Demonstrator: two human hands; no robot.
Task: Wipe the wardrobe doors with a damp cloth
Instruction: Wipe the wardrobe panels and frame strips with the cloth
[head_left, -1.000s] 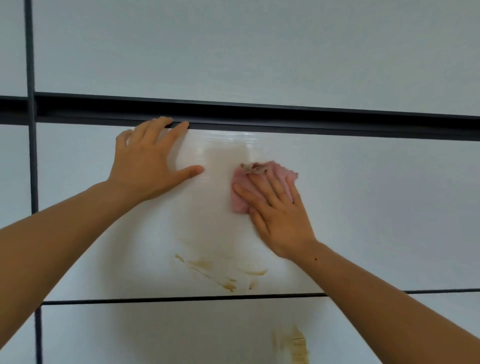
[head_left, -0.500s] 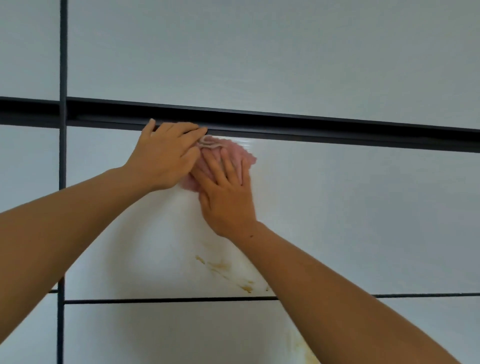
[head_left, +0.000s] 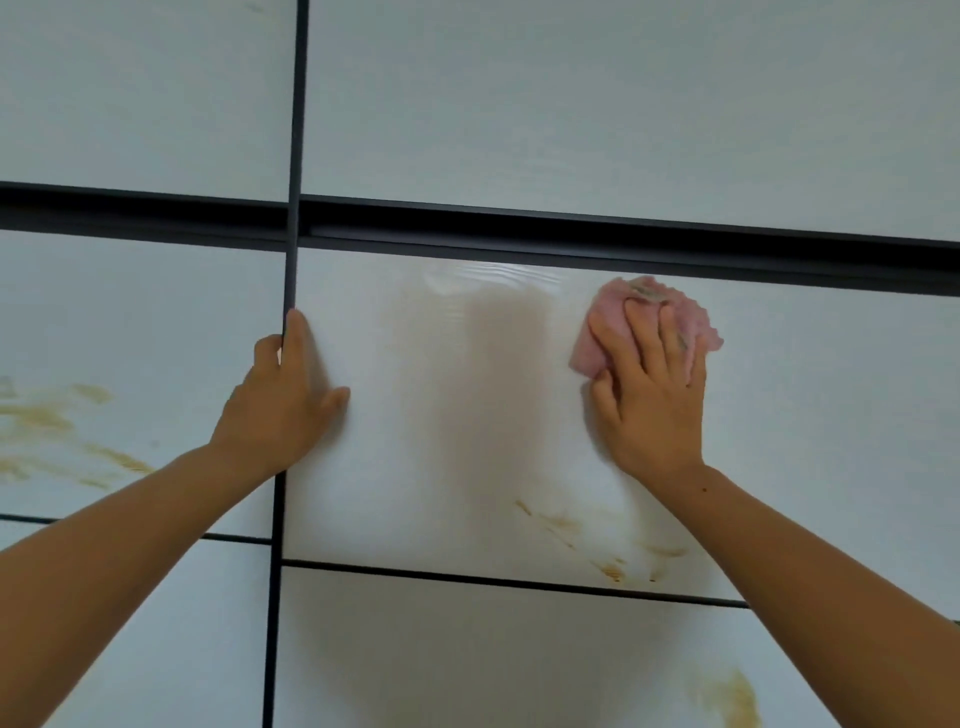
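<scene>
1. The step in hand is the wipe itself. The right hand (head_left: 649, 395) lies flat with its fingers straight and slightly spread, pressing the pink cloth (head_left: 605, 332) against the door (head_left: 467, 415). It does not grip the cloth; it only pins it under the fingers.
2. The cloth sits bunched under and beyond the fingertips, and its top edge is just below the dark rail (head_left: 571, 234).
3. The left hand (head_left: 280, 405) is well to the left of the right one. It is open and holds nothing, with the thumb out on the door and the fingers pointing up along the vertical strip (head_left: 293, 234). It seems to be steadying the door.
4. Between the two hands the door shows a damp sheen, so the upper part looks covered.
5. Brown smears (head_left: 613, 566) remain below the right wrist, near the door's lower edge. More smears lie left of the left forearm and far below the right arm.
6. The next move probably calls for drawing the cloth down toward the wrist-side smears. The palm should press firmly so the loose cloth does not slip out.
</scene>
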